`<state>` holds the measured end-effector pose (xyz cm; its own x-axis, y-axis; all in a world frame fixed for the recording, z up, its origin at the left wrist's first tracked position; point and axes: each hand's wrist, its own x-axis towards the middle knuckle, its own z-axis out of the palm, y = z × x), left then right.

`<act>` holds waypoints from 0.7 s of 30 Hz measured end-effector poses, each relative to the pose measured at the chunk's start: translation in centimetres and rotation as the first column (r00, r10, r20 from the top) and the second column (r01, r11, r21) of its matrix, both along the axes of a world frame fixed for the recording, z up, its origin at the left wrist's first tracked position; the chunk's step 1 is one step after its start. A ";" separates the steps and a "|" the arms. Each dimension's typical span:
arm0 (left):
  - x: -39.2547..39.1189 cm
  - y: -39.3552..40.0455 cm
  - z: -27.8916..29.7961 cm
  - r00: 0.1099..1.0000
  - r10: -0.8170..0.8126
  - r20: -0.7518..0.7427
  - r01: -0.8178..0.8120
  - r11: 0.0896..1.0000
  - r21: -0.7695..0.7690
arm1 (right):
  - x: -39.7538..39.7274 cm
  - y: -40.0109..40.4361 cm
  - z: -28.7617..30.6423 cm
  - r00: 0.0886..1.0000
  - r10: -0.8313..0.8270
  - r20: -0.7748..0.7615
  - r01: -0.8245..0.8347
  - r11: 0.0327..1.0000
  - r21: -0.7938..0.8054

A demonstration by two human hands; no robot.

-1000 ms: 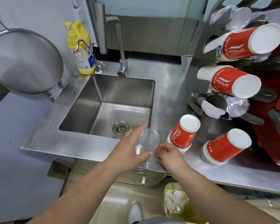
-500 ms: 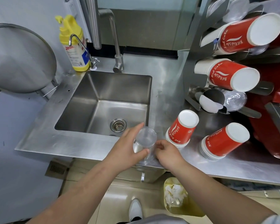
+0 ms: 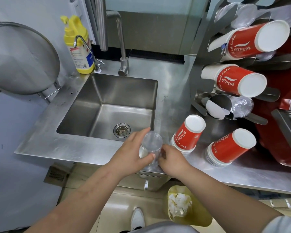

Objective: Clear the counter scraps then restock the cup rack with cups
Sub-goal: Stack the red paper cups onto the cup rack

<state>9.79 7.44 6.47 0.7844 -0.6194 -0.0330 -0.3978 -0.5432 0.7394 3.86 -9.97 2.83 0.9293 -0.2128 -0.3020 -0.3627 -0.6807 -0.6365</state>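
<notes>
A stack of clear plastic cups (image 3: pixel 151 145) stands upside down at the counter's front edge. My left hand (image 3: pixel 131 153) wraps around its left side. My right hand (image 3: pixel 172 159) pinches its lower right rim. Two stacks of red paper cups (image 3: pixel 187 134) (image 3: pixel 230 147) lie tilted on the steel counter (image 3: pixel 242 175) to the right. The metal cup rack (image 3: pixel 200 78) at the right holds two red cup stacks (image 3: pixel 252 39) (image 3: pixel 237 81), clear cups (image 3: pixel 241 105) lower down and more clear cups at the top.
A steel sink (image 3: pixel 111 106) with a drain lies left of the cups, a faucet (image 3: pixel 121 47) and a yellow bottle (image 3: pixel 78 46) behind it. A large mesh strainer (image 3: pixel 22 59) hangs at the left. A yellow bin (image 3: pixel 186 207) with white scraps stands on the floor below.
Both hands stay on the clear cup stack at the counter edge; the right hand's fingers have shifted slightly at its base. The view has dipped a little.
</notes>
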 end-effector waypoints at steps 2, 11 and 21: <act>0.2 0.1 0.3 1.000 -0.017 0.025 0.017 1.000 0.023 | 0.1 -0.2 0.4 0.999 0.051 -0.007 -0.051 0.998 -0.030; 1.6 -1.2 3.8 0.978 -0.164 0.127 0.149 0.981 0.124 | -0.8 -3.1 5.6 0.894 0.369 -0.256 -0.434 0.857 -0.277; 5.2 -9.2 9.6 0.877 -0.449 0.171 0.340 0.830 0.442 | -2.7 -9.5 15.3 0.922 0.356 -0.155 -0.378 0.733 -0.566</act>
